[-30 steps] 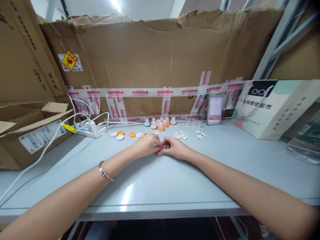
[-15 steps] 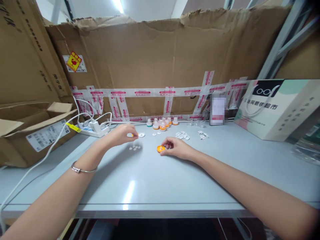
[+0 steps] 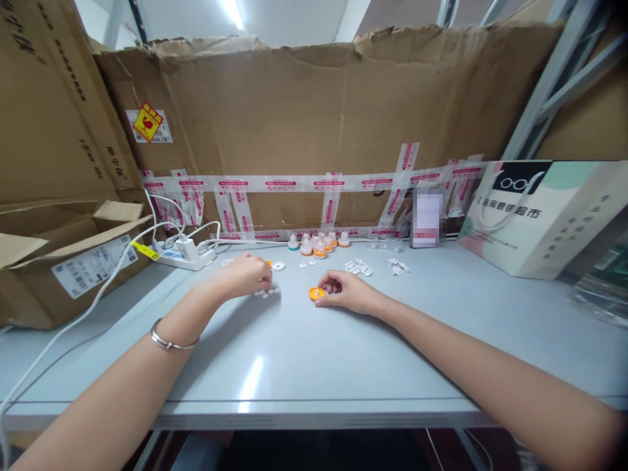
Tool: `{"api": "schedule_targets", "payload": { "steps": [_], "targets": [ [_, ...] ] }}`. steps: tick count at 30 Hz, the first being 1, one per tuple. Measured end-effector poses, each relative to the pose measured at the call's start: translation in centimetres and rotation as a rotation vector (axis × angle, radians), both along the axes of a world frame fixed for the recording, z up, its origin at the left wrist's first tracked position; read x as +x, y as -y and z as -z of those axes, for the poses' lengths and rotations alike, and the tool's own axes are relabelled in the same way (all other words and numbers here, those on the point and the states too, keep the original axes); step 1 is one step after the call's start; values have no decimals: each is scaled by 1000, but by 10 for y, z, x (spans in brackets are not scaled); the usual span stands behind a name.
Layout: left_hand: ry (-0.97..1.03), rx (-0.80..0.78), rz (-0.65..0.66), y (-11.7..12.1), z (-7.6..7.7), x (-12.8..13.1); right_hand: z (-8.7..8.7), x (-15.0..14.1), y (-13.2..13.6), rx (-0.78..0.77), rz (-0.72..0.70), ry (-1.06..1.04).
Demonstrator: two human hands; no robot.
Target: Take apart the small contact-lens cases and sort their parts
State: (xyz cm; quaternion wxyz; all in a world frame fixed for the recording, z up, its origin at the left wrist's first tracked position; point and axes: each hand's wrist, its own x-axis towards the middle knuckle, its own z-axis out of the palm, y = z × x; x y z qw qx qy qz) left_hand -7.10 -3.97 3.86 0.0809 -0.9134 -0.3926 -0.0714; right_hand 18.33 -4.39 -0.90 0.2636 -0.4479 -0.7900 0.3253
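Note:
My right hand [image 3: 346,290] rests on the grey table [image 3: 304,366] with its fingers curled round a small orange cap [image 3: 316,294]. My left hand [image 3: 245,275] lies a little to the left, fingers bent down over several tiny white discs [image 3: 269,293]; what its fingertips pinch is too small to name. A white ring-shaped cap [image 3: 278,265] lies just beyond it. A cluster of small clear bottles with orange bases [image 3: 318,244] stands at the back by the cardboard wall.
Small printed white tabs [image 3: 358,267] lie scattered beyond my right hand. A white power strip [image 3: 184,256] with cables sits at the back left beside an open cardboard box [image 3: 59,261]. A white paper bag [image 3: 540,212] lies at the right.
My hands were together on the orange cap; the left one went left to the white caps, then drew back onto the tiny discs. My right hand stayed put with the cap.

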Motion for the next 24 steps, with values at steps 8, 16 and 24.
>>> {"api": "schedule_targets", "payload": {
  "steps": [8, 16, 24],
  "targets": [
    [22, 280, 195, 17, 13, 54, 1, -2, 0, -10, -13, -32],
    [-61, 363, 304, 9, 28, 64, 3, 0, -2, -8, -39, -38],
    [-154, 480, 418, 10, 26, 64, 3, -1, -3, -27, -37, -48]
  ]
}}
